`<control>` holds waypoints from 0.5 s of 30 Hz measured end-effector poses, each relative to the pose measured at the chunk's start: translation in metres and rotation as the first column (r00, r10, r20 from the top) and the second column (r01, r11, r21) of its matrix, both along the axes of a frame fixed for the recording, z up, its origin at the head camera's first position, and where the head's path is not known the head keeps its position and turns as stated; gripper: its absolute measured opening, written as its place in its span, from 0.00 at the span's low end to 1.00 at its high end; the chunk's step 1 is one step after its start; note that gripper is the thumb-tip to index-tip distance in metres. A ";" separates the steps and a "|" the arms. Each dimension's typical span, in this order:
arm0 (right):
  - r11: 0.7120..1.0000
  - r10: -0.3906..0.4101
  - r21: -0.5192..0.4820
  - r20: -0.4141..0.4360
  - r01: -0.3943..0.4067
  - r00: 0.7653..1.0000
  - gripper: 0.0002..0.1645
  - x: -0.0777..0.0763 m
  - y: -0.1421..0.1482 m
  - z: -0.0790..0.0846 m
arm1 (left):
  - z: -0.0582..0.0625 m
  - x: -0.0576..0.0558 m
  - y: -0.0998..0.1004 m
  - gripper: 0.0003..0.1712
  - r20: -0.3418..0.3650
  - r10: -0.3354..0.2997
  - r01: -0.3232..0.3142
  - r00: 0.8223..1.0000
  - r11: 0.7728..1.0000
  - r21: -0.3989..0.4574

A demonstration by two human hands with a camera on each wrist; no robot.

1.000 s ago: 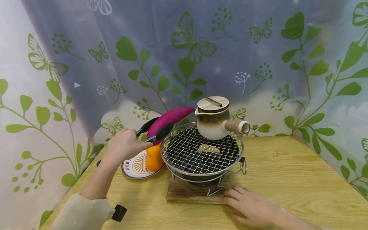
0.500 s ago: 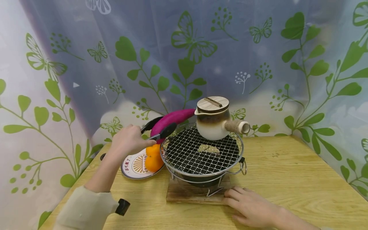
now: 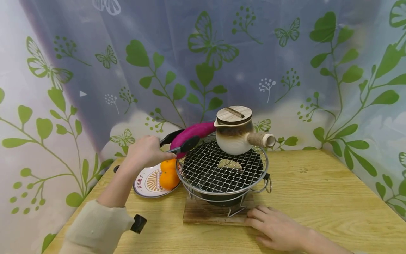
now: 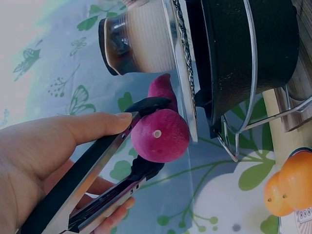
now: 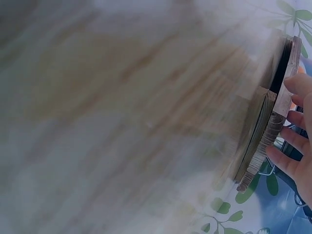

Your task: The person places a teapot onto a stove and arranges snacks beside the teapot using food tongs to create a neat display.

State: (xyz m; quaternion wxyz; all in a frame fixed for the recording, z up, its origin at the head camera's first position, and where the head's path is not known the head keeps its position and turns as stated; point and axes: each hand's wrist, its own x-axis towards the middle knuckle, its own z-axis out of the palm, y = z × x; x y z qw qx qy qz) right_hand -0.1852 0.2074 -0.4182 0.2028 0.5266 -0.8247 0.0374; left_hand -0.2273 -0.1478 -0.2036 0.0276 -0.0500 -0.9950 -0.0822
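My left hand (image 3: 144, 151) grips a pair of tongs (image 4: 80, 187) with black tips and metal-edged arms. Between those tips is a magenta sweet potato (image 4: 161, 139), its near end round with a pale spot. The sweet potato hangs over the left rim of the round wire grill (image 3: 203, 178), just left of the pot; whether it touches the mesh I cannot tell. My right hand (image 3: 279, 225) lies on the table at the front right, its fingertips at the edge of the wooden board (image 3: 206, 215) under the grill. In the right wrist view, the fingers (image 5: 292, 141) are loosely bent against the board.
A lidded pot (image 3: 234, 139) with a twine-wrapped handle stands at the back of the grill. Left of it, a patterned plate (image 3: 142, 188) bears oranges (image 3: 169, 179). A ring handle (image 3: 269, 184) sticks out on the grill's right. A printed curtain (image 3: 174, 42) hangs behind.
My left hand has moved right and slightly forward with the tongs, bringing the sweet potato further over the grill and lower, closer to the pot. The right hand has stayed in place.
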 end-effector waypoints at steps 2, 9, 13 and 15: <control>1.000 0.003 -0.001 -0.004 -0.003 1.000 0.28 0.000 0.000 0.000 | 0.001 0.000 0.001 0.26 0.007 -0.001 0.001 1.000 1.000 -0.002; 1.000 0.021 0.001 -0.030 -0.021 0.999 0.29 -0.002 0.001 0.001 | 0.002 0.000 0.006 0.27 0.015 -0.013 0.013 1.000 1.000 -0.011; 1.000 0.017 0.014 -0.027 -0.017 0.999 0.29 -0.002 0.000 0.002 | 0.001 0.001 0.008 0.28 0.016 -0.016 0.016 1.000 1.000 -0.020; 1.000 0.013 0.021 -0.022 -0.013 1.000 0.29 -0.002 0.000 0.002 | 0.001 0.001 0.008 0.28 0.017 -0.016 0.017 1.000 1.000 -0.021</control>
